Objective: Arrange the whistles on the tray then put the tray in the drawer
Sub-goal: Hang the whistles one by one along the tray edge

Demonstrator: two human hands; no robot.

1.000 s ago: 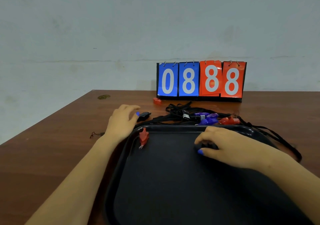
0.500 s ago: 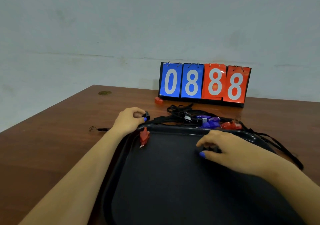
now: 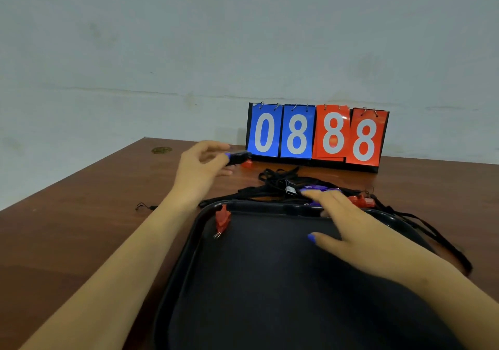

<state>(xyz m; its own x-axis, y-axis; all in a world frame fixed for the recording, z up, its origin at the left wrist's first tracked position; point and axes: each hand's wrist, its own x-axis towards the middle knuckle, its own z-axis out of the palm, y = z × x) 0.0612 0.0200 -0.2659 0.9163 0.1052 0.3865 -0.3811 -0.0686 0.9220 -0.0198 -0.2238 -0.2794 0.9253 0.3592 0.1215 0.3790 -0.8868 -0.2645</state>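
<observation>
A black tray (image 3: 270, 282) lies on the brown table in front of me. One red whistle (image 3: 222, 220) rests in its far left corner. My left hand (image 3: 201, 169) is raised above the table left of the tray's far edge, fingertips pinched on a black whistle (image 3: 238, 158). My right hand (image 3: 348, 223) stretches over the tray's far rim, fingers spread, its fingertips at a purple whistle (image 3: 314, 187) in a tangle of black lanyards (image 3: 278, 179). Another red whistle (image 3: 361, 200) lies in that tangle to the right. A small red whistle (image 3: 247, 163) sits by the scoreboard.
A flip scoreboard (image 3: 316, 133) reading 0888 stands at the table's far edge against the pale wall. Black lanyards trail around the tray's right side (image 3: 437, 241). A small black cord (image 3: 144, 206) lies on the table (image 3: 81, 241) left of my forearm.
My left hand has lifted the black whistle off the table and up. My right hand has left the tray's floor and reached forward over the rim to the purple whistle.
</observation>
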